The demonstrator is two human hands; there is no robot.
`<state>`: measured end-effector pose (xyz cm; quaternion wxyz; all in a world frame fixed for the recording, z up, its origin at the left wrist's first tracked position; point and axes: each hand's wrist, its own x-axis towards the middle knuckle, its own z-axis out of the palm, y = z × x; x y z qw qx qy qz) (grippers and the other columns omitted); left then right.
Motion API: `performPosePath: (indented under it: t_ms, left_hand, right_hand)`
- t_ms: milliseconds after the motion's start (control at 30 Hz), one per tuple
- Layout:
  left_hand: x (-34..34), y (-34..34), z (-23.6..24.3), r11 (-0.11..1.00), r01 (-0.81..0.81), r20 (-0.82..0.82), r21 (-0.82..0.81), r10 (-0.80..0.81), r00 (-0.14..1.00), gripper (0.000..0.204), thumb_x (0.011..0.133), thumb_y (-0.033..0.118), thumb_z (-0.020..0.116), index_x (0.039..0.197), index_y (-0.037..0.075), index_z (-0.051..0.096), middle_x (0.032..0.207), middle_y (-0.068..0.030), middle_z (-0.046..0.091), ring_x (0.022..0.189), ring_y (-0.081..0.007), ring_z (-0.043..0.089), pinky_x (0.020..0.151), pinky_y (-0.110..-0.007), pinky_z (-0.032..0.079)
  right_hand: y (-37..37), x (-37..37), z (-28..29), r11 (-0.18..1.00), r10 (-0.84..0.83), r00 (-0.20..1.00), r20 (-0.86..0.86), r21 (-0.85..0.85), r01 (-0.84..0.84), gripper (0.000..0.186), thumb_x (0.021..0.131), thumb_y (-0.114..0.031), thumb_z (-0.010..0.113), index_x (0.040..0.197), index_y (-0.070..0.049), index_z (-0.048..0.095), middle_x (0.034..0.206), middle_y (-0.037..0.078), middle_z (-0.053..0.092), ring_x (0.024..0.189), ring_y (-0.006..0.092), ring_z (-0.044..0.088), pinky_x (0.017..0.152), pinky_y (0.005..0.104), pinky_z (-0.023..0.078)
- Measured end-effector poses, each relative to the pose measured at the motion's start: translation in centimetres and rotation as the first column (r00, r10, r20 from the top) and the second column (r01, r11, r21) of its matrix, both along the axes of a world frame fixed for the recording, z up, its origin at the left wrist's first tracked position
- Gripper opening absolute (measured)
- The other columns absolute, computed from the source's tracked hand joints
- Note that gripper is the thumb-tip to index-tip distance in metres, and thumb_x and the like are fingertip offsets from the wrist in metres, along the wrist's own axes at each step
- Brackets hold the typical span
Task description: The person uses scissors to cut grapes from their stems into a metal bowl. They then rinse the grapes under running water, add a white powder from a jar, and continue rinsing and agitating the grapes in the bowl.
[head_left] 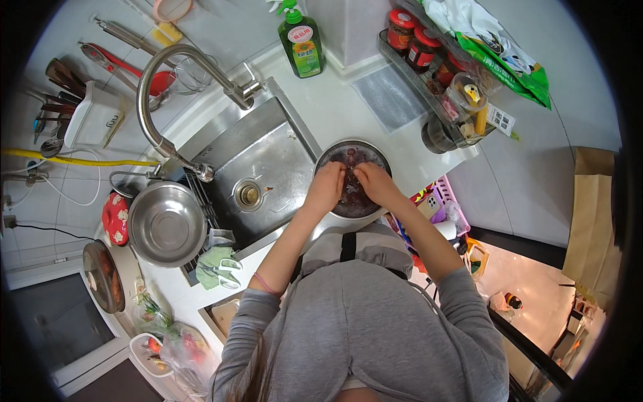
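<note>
A round metal bowl (386, 163) stands on the white counter just right of the sink, with dark reddish liquid (355, 201) and a dark red lump (351, 153) in it. Over its middle, my left hand (326, 187) and my right hand (375, 183) almost meet at the fingertips. Both have their fingers bent and pressed together at the liquid. Whatever they pinch is small, dark and mostly hidden, so its kind does not show.
A steel sink (281, 151) with a curved faucet (144, 100) lies to the left, and an empty steel basin (167, 224) sits beyond it. Behind stands a green spray bottle (300, 43). A rack (429, 87) of jars is at the right; scissors (224, 269) lie on a green cloth.
</note>
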<state>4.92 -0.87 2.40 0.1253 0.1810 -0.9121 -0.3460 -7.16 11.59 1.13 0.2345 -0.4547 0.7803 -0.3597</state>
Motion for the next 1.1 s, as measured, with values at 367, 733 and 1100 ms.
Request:
performPosePath:
  t_ms: [367, 733, 1100]
  left_hand:
    - [0.4, 0.9, 2.8, 0.989, -0.096, 0.112, 0.115, 0.083, 0.99, 0.01, 0.089, 0.01, 0.05, 0.083, 0.001, 0.05, 0.085, -0.0195, 0.054, 0.08, -0.0391, 0.053, 0.07, -0.044, 0.044]
    - [2.1, 0.7, 1.5, 0.978, 0.007, -0.204, 0.211, 0.037, 0.978, 0.017, 0.086, 0.006, 0.052, 0.099, 0.002, 0.063, 0.113, -0.0145, 0.057, 0.105, -0.0306, 0.054, 0.09, -0.034, 0.043]
    - [6.1, -1.2, 4.0, 0.882, -0.263, -0.148, 0.391, 0.343, 0.928, 0.022, 0.087, 0.017, 0.059, 0.102, 0.005, 0.065, 0.08, -0.0081, 0.069, 0.076, -0.0201, 0.067, 0.07, -0.028, 0.051]
  right_hand:
    - [1.0, -0.5, 11.2, 0.97, -0.028, 0.979, 0.203, -0.23, 0.075, 0.019, 0.087, -0.007, 0.051, 0.101, 0.002, 0.06, 0.095, 0.016, 0.062, 0.088, 0.0293, 0.06, 0.079, 0.0336, 0.046]
    - [1.7, 0.0, 7.6, 0.971, 0.074, 0.996, -0.047, -0.225, -0.082, 0.017, 0.084, -0.003, 0.052, 0.097, 0.003, 0.061, 0.099, 0.014, 0.061, 0.091, 0.0306, 0.06, 0.079, 0.0329, 0.047]
    - [1.2, 1.9, 6.8, 0.971, 0.035, 0.984, -0.172, -0.225, -0.074, 0.014, 0.079, -0.003, 0.058, 0.093, 0.0, 0.063, 0.096, 0.013, 0.062, 0.092, 0.0314, 0.058, 0.083, 0.0371, 0.045]
